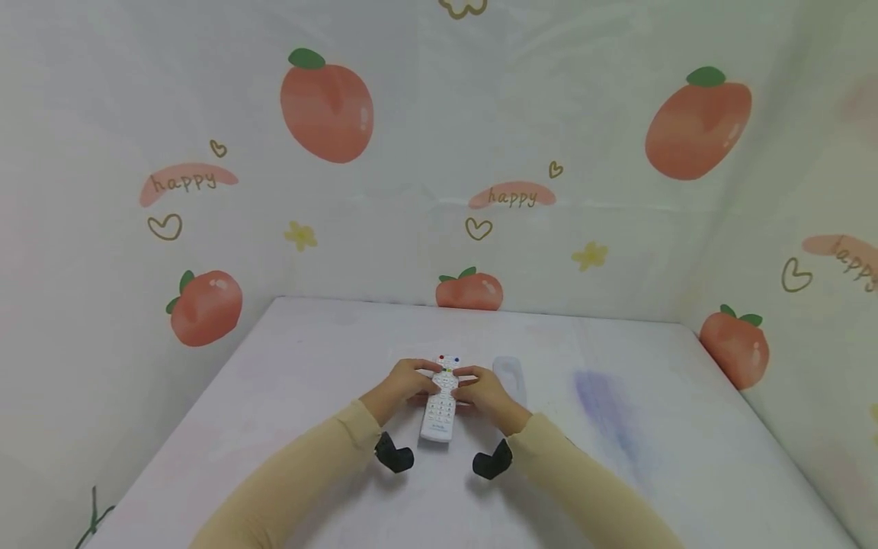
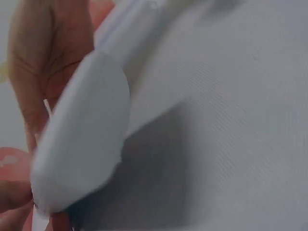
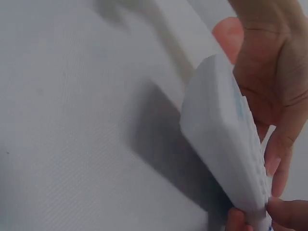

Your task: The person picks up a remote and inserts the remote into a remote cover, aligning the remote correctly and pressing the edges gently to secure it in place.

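Note:
A white remote control (image 1: 439, 418) with rows of buttons is held between both hands, its top end pointing away. My left hand (image 1: 403, 381) grips its left edge, fingers reaching over the upper buttons. From the other side, my right hand (image 1: 488, 393) grips the right edge in the same way. Both wrist views show the smooth near end of the remote (image 2: 86, 130) tilted over the white surface, with a dark shadow beside it. Just behind the right hand lies a pale, translucent, elongated cover (image 1: 507, 369), partly hidden by that hand.
The white tabletop (image 1: 309, 351) has a faint purple smear (image 1: 607, 412) at the right. A white cloth wall (image 1: 418, 244) with printed fruit stands behind and at the sides. Black camera mounts (image 1: 394, 453) hang below the wrists. A green cord (image 1: 94, 518) shows at lower left.

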`<action>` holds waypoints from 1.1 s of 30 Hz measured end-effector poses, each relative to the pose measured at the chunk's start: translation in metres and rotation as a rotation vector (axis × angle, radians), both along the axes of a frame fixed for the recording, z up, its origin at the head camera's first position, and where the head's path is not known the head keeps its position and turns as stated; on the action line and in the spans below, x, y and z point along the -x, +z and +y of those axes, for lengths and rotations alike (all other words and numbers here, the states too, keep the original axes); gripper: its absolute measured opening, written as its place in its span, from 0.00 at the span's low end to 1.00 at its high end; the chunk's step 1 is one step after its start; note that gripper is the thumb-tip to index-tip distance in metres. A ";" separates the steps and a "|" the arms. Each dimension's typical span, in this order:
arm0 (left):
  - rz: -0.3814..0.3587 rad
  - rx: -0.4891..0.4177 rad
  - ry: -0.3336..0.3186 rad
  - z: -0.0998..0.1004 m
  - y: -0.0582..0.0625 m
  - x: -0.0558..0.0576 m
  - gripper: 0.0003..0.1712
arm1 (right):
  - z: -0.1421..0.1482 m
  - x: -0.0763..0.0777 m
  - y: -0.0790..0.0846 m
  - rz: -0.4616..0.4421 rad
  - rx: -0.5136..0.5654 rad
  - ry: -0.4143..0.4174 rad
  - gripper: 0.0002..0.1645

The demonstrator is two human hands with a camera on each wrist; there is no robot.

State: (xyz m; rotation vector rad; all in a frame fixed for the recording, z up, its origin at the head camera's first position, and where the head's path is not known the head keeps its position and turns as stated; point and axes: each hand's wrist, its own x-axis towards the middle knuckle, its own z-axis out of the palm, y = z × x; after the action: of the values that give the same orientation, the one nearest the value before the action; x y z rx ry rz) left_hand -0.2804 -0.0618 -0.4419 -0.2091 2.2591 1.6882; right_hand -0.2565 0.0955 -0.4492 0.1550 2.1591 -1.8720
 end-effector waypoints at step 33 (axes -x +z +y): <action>-0.069 -0.516 -0.123 0.010 0.047 -0.019 0.19 | 0.053 -0.015 0.029 0.997 -0.228 0.123 0.16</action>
State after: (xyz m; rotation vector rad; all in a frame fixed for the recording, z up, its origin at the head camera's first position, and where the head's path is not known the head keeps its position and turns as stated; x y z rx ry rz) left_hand -0.2617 -0.0518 -0.3947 -0.0079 1.6757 2.0825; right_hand -0.2411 0.1483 -0.4206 -1.0544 2.8649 -1.8116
